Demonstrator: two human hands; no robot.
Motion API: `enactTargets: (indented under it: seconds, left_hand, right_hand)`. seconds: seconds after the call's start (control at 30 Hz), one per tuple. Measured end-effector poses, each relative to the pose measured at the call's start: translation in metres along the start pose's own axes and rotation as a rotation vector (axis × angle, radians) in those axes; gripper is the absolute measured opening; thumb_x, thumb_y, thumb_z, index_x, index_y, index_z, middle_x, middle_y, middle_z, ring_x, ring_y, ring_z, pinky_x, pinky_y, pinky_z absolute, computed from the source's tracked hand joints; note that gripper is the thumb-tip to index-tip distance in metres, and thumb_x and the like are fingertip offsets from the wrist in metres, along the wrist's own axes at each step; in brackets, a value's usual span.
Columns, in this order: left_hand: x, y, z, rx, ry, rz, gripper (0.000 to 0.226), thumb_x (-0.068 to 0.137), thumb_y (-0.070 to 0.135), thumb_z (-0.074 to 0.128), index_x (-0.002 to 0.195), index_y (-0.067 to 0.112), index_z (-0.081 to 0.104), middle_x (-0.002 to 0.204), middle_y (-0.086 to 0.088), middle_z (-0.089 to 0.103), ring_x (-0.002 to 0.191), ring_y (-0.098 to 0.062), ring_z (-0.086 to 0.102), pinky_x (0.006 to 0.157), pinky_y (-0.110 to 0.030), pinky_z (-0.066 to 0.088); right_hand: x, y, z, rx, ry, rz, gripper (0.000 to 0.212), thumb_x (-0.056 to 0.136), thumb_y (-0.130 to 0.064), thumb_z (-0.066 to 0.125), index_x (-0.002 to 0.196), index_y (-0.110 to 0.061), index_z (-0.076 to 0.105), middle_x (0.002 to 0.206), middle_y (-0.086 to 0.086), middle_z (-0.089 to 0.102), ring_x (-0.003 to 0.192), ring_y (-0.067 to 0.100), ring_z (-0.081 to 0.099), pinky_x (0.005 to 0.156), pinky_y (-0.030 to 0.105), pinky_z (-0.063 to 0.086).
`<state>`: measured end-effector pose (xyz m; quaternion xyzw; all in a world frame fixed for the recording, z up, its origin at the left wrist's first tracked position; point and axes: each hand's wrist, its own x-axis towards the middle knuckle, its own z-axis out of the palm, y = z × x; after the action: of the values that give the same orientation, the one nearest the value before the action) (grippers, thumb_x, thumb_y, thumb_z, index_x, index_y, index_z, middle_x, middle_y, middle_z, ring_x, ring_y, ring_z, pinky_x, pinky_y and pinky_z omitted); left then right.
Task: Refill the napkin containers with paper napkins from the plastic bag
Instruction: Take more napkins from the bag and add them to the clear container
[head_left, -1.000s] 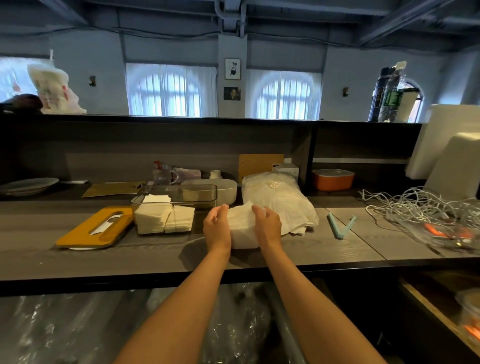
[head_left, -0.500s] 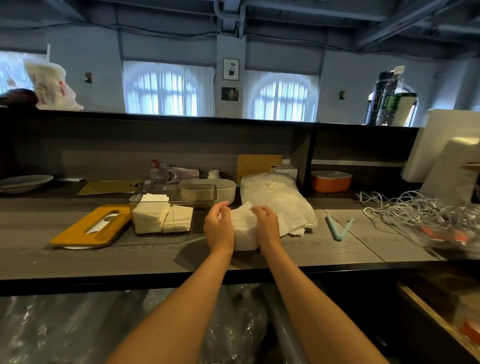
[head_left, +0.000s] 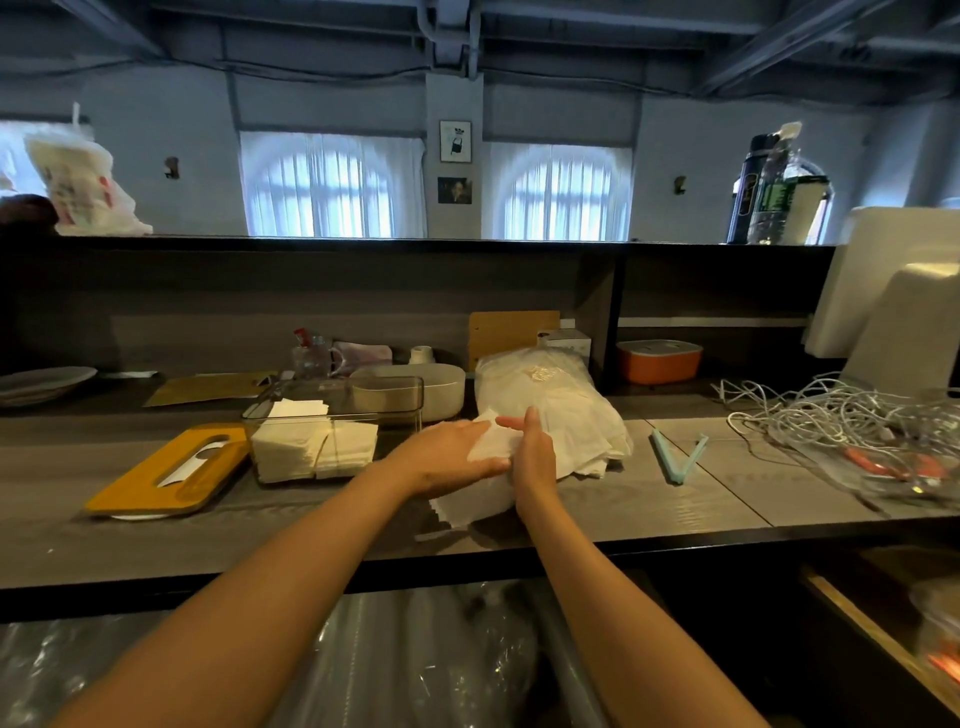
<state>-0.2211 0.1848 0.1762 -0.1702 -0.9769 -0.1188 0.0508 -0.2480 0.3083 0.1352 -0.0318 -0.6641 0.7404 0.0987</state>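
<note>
Here, both hands are working a stack of napkins (head_left: 470, 501) near the front edge of the bench (head_left: 675, 512), just in front of the plastic bag (head_left: 545, 410), whose mouth is touching the stack. The left hand (head_left: 449, 457) is lying flat on top, fingers straight and pressing; the right hand (head_left: 535, 454) is standing on edge against the stack's right side, fingers straight along it. To the left, the clear napkin container (head_left: 332, 415) is sitting half filled, with its yellow lid (head_left: 166, 470) lying beside it toward the front-left. Bare benchtop is lying open between the stack and a blue clip (head_left: 678, 457), and along the front edge. Compared with a second ago, the left hand has gone from cupping the stack's side to lying flat on it, and the stack is now tilting toward the front edge.
</note>
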Motion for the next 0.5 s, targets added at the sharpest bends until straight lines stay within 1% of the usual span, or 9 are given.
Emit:
enactTargets:
  seconds: [0.07, 0.13, 0.17, 0.27, 0.33, 0.4, 0.43, 0.47, 0.5]
  left_hand:
    - [0.002, -0.002, -0.001, 0.047, -0.008, 0.019, 0.083, 0.085, 0.068, 0.057, 0.150, 0.025, 0.030, 0.138, -0.003, 0.052, 0.113, -0.019, 0.052, 0.093, -0.036, 0.048]
    - [0.005, -0.003, -0.001, 0.147, -0.026, 0.027, 0.082, 0.081, 0.064, 0.063, 0.145, 0.023, 0.034, 0.128, -0.002, 0.055, 0.101, -0.015, 0.052, 0.081, -0.031, 0.047]
    - [0.007, -0.002, 0.000, 0.169, -0.044, 0.020, 0.077, 0.081, 0.060, 0.065, 0.142, 0.021, 0.039, 0.125, -0.002, 0.058, 0.098, -0.015, 0.053, 0.078, -0.031, 0.048]
    - [0.013, 0.000, -0.004, 0.084, -0.065, -0.005, 0.054, 0.080, 0.046, 0.073, 0.124, 0.018, 0.058, 0.115, -0.004, 0.065, 0.097, -0.019, 0.061, 0.081, -0.037, 0.055]
    - [0.015, 0.001, -0.010, 0.023, -0.016, 0.000, 0.047, 0.079, 0.040, 0.077, 0.118, 0.019, 0.062, 0.110, -0.003, 0.067, 0.096, -0.019, 0.062, 0.081, -0.037, 0.055]
    - [0.016, 0.000, -0.015, 0.011, 0.005, 0.005, 0.050, 0.077, 0.040, 0.078, 0.120, 0.021, 0.061, 0.112, -0.001, 0.066, 0.098, -0.019, 0.061, 0.080, -0.036, 0.053]
    - [0.015, -0.001, -0.016, 0.016, -0.009, 0.006, 0.057, 0.077, 0.041, 0.078, 0.126, 0.021, 0.057, 0.118, -0.001, 0.064, 0.102, -0.020, 0.060, 0.083, -0.036, 0.053]
    - [0.015, -0.003, -0.017, 0.022, -0.039, 0.001, 0.066, 0.078, 0.044, 0.077, 0.134, 0.021, 0.052, 0.124, -0.001, 0.061, 0.106, -0.021, 0.059, 0.087, -0.038, 0.054]
    - [0.014, -0.005, -0.015, 0.014, -0.062, 0.000, 0.072, 0.078, 0.046, 0.077, 0.138, 0.021, 0.047, 0.127, -0.001, 0.060, 0.107, -0.021, 0.059, 0.089, -0.040, 0.054]
  right_hand:
    - [-0.002, 0.001, 0.001, 0.088, 0.000, 0.016, 0.057, 0.103, -0.054, 0.022, 0.090, -0.024, 0.069, 0.117, 0.013, 0.065, 0.107, 0.026, 0.060, 0.101, 0.047, 0.047]
    - [-0.002, 0.001, 0.001, 0.139, -0.018, 0.021, 0.060, 0.101, -0.059, 0.022, 0.096, -0.022, 0.069, 0.119, 0.014, 0.064, 0.109, 0.027, 0.060, 0.101, 0.047, 0.047]
    - [-0.002, 0.002, 0.000, 0.137, -0.037, 0.016, 0.061, 0.101, -0.060, 0.021, 0.100, -0.022, 0.069, 0.118, 0.013, 0.065, 0.109, 0.027, 0.060, 0.100, 0.045, 0.048]
    - [-0.003, 0.000, -0.003, 0.115, -0.013, -0.004, 0.060, 0.102, -0.056, 0.020, 0.111, -0.019, 0.066, 0.115, 0.012, 0.064, 0.107, 0.025, 0.061, 0.090, 0.037, 0.051]
    - [-0.003, -0.002, -0.005, 0.105, 0.002, -0.022, 0.057, 0.104, -0.051, 0.021, 0.114, -0.016, 0.065, 0.114, 0.011, 0.064, 0.102, 0.022, 0.061, 0.082, 0.030, 0.050]
    - [-0.003, -0.003, -0.008, 0.108, 0.002, -0.054, 0.057, 0.105, -0.047, 0.023, 0.114, -0.012, 0.066, 0.115, 0.011, 0.063, 0.097, 0.017, 0.060, 0.074, 0.025, 0.047]
    - [-0.003, -0.004, -0.008, 0.097, 0.002, -0.065, 0.056, 0.105, -0.045, 0.024, 0.115, -0.011, 0.067, 0.115, 0.009, 0.062, 0.095, 0.014, 0.058, 0.073, 0.024, 0.045]
    - [-0.004, -0.004, -0.008, 0.055, 0.003, -0.074, 0.055, 0.106, -0.044, 0.025, 0.116, -0.010, 0.067, 0.116, 0.006, 0.059, 0.096, 0.014, 0.055, 0.076, 0.025, 0.043]
    - [-0.004, -0.003, -0.006, 0.011, -0.002, -0.081, 0.054, 0.106, -0.043, 0.025, 0.115, -0.010, 0.067, 0.117, 0.004, 0.057, 0.101, 0.015, 0.052, 0.082, 0.028, 0.041]
